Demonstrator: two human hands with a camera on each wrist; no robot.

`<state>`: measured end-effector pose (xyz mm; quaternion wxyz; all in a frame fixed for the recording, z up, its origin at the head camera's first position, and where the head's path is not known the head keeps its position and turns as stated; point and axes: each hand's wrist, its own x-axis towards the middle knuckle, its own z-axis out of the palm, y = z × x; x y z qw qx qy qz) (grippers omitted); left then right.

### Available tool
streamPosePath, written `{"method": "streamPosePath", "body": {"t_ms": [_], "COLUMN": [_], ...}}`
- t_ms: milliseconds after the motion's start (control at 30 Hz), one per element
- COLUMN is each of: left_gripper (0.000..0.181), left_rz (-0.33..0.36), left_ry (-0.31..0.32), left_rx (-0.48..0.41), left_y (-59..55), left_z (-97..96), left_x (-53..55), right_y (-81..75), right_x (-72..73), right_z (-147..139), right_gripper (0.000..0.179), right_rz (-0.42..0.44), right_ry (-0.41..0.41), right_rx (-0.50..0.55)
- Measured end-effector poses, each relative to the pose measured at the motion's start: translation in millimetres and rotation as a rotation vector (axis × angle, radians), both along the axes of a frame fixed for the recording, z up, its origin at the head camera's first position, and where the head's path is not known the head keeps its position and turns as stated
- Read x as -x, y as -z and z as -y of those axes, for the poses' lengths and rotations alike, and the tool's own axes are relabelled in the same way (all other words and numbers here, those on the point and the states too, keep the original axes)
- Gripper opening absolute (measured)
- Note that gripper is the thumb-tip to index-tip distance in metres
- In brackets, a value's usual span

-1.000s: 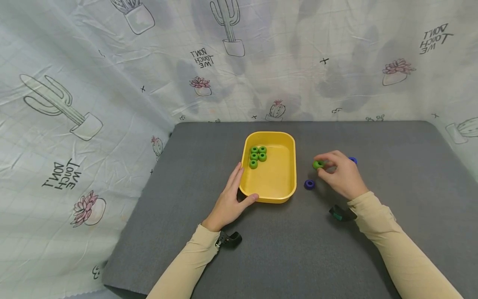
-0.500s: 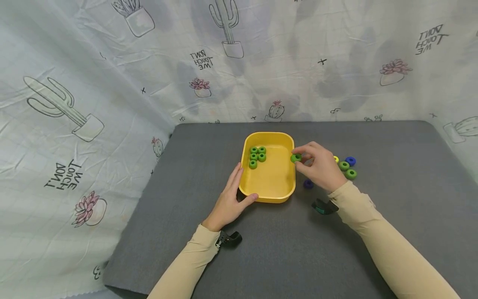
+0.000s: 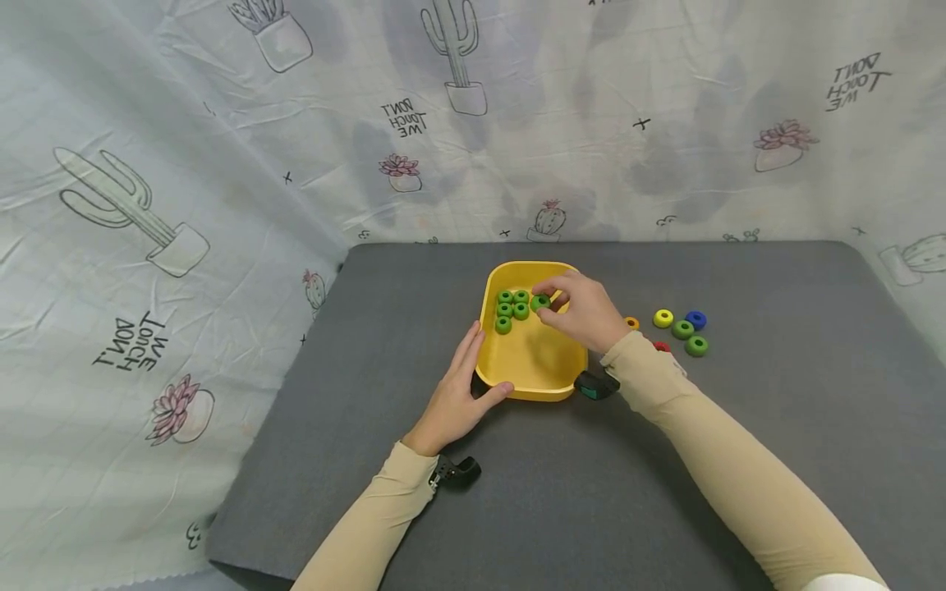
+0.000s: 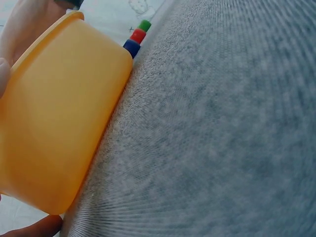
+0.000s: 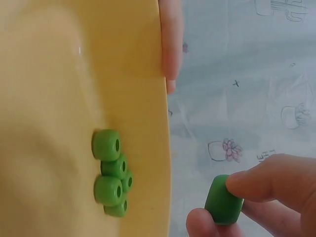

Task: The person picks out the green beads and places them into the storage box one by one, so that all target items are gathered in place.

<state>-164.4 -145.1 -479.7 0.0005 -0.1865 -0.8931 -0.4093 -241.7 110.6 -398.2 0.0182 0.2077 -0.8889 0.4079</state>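
My right hand point(image 3: 589, 313) is over the yellow tray point(image 3: 534, 392) and pinches a green bead point(image 5: 223, 200) between thumb and fingers. In the right wrist view this bead appears raised, with its hole turned out of sight. Several green beads point(image 3: 504, 310) stand close together in two columns at the tray's left side, holes facing up. My left hand point(image 3: 448, 408) rests against the tray's near left corner, fingers straight along the left wall and thumb at the near rim.
Right of the tray on the grey table point(image 3: 776, 427) lie a yellow bead point(image 3: 663, 318), a blue bead point(image 3: 695, 320) and two green beads point(image 3: 696, 345). An orange bead point(image 3: 631, 323) and a red bead point(image 3: 661, 346) are partly hidden by the right arm. Patterned cloth point(image 3: 591, 148) hangs behind.
My right hand has carried the green bead leftward from the loose beads, across the tray's right rim, to beside the green group. My left hand has stayed at the tray.
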Motion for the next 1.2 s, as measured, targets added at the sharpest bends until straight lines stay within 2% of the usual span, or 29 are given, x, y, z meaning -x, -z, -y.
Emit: {"method": "streamPosePath", "body": {"t_ms": [400,767,1200], "left_gripper": [0.099,0.099,0.098], "left_rz": [0.0,-0.001,0.009], "left_ry": [-0.003,-0.004,-0.011], "left_rx": [0.002,0.006,0.009], "left_y": [-0.1,-0.1,0.5], "left_z": [-0.6,-0.9,-1.2], "left_x": [-0.3,-0.4,-0.3], "right_y": [4.8,15.2,27.9], "right_x": [23.1,34.1,39.6], "right_z": [22,33,42], "right_gripper": [0.028,0.028,0.029], "right_rz": [0.092,0.177,0.167], "right_ry": [0.007,-0.014,-0.035], "right_rx": [-0.053,-0.167,-0.312]}}
